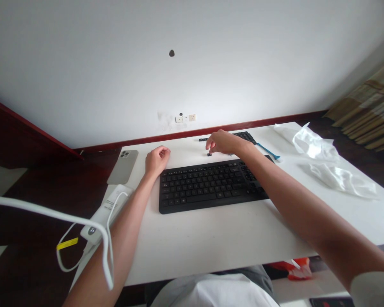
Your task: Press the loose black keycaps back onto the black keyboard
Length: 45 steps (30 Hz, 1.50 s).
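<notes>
A black keyboard (208,183) lies on the white table in front of me. My left hand (158,160) rests on the table just beyond its upper left corner, with the fingers curled in and nothing visible in them. My right hand (223,142) hovers past the keyboard's far edge, its fingers bent downward and slightly apart. Just below those fingertips sits a small black piece that looks like a keycap (209,154). Behind the hand is a group of black keycaps (245,136), partly hidden by it. A blue-handled brush (269,151) lies to the right.
A phone (123,166) lies at the table's left edge, near a white power strip (105,213) with a cable looping in front. Crumpled clear plastic bags (316,145) occupy the right side. Wall sockets (185,118) are behind the table.
</notes>
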Tool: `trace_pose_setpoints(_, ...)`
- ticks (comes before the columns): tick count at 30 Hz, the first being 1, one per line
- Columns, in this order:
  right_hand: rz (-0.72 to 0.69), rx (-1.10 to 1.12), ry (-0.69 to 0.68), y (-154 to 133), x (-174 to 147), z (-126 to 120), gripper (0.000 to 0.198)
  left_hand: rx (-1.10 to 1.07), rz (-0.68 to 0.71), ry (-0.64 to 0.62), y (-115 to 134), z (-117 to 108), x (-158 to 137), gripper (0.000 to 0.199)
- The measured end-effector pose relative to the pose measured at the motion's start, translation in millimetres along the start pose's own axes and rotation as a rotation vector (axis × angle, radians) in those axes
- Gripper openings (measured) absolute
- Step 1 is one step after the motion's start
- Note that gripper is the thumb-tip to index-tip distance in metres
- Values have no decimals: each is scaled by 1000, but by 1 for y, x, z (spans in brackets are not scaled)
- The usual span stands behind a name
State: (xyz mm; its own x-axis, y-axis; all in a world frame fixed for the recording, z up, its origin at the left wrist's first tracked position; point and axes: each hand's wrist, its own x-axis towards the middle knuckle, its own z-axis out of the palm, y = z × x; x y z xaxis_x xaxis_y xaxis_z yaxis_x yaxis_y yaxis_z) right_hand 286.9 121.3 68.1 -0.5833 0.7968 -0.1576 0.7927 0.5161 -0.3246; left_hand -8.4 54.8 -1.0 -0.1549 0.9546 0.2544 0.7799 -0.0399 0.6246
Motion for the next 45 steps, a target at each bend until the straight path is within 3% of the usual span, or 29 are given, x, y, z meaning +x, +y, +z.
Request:
trace_pose_setpoints(21,-90,-68,-121,-9,0,6,9,-12,11,14,-3,2,0,19)
trace_pose_setpoints(29,-170,-2,-185,-10,0,5,7,-3,11,6,-1,1,0,21)
trace_pose_setpoints(39,-199,-92,20,-13,5,16,14,-7,16,11,-3,2,1,20)
trace_pose_setpoints(45,-212,20,-8,-8,11,17,11,10,11,10,-3,2,1,21)
